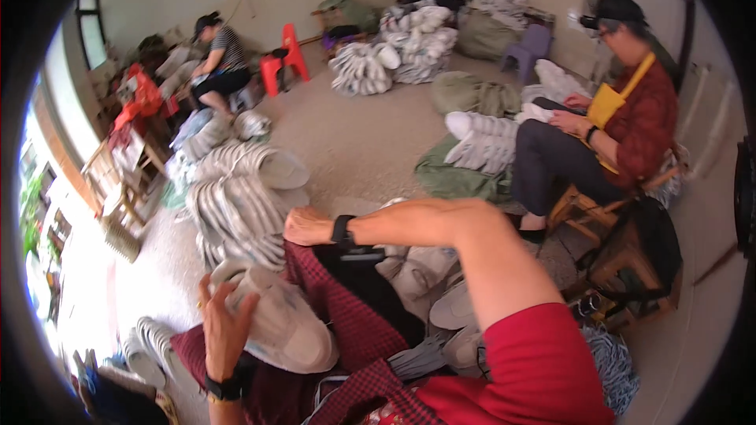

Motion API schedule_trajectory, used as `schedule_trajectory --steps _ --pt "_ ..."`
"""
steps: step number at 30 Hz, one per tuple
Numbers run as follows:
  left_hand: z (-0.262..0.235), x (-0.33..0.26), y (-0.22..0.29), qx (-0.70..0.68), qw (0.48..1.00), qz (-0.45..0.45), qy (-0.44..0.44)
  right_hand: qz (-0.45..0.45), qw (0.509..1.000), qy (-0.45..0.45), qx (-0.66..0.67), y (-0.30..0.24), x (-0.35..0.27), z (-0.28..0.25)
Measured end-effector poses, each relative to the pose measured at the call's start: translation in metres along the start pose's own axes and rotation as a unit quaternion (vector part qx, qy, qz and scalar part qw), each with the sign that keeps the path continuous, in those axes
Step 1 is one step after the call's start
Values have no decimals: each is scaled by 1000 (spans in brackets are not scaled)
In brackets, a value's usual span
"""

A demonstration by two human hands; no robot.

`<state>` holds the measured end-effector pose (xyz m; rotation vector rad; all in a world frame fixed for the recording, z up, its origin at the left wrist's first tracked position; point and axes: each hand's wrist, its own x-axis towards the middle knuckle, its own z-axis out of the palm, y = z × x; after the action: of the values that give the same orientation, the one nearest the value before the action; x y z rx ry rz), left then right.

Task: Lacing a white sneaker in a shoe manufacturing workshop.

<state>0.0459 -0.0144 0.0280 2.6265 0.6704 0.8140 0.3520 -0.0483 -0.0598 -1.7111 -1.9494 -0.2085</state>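
Note:
A pale off-white sneaker (293, 329) lies across my lap on a red-and-black checked cloth (366, 322), its toe toward me. My left hand (226, 329) is beside its left edge, fingers curved and spread apart, the thumb next to the shoe. Beyond the shoe, my right hand (309, 227) is raised with its fingers curled closed near stacked white shoes (240, 212). Whatever those fingers may pinch is too small to make out. Grey-blue laces (425, 358) lie in a bundle by my lap.
More white shoes (457, 307) lie to the right of my lap. At right, a person in a yellow apron (610, 102) works seated; another person (223, 63) sits far left. A red chair (285, 63), shoe piles (417, 39) and a wooden stool (638, 267) stand around.

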Motion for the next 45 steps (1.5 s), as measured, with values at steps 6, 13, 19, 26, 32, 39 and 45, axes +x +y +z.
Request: schedule_trajectory --steps 6,13,19,26,32,39,45 --pt "2 11 4 14 1000 15 0 266 927 184 191 -18 18 2" --pt "11 23 -43 13 997 78 -15 256 931 230 119 -8 4 26" --pt "24 40 -46 -3 995 35 -91 173 983 49 37 4 14 13" --pt "10 36 -35 19 990 99 -101 -153 979 -27 -135 21 15 -7" --pt "14 32 -29 6 996 3 -91 -60 996 62 3 19 -16 -22" --pt "8 20 -31 -68 995 65 -21 50 945 -154 285 -91 8 -62" --pt "8 -1 -55 -107 993 43 10 -62 963 -74 250 -125 -2 -33"
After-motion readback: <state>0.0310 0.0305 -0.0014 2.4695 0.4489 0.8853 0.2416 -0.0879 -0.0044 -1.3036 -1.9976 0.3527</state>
